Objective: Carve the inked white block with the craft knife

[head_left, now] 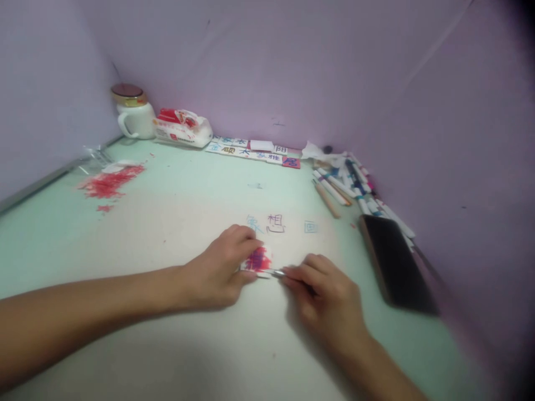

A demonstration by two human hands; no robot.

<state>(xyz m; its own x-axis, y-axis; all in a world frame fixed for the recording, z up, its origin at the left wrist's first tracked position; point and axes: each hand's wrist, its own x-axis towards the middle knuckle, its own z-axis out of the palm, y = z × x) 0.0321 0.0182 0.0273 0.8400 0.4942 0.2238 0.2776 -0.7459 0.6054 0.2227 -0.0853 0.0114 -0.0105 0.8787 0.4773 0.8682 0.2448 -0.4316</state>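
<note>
A small white block with red and purple colouring on its face lies near the middle of the table. My left hand is closed on it from the left, thumb at the near edge and fingers at the far edge. From the right, my right hand pinches a thin carving tool whose metal tip meets the block's near right edge. Most of the tool's handle is hidden in my fingers. Just beyond the block, characters in blue and purple are drawn on the table.
A dark phone lies at the right, beside several markers and a wooden-handled tool. Lettered tiles line the back wall. Left of them are a wipes pack and a white lidded mug. Red shavings are heaped at the left.
</note>
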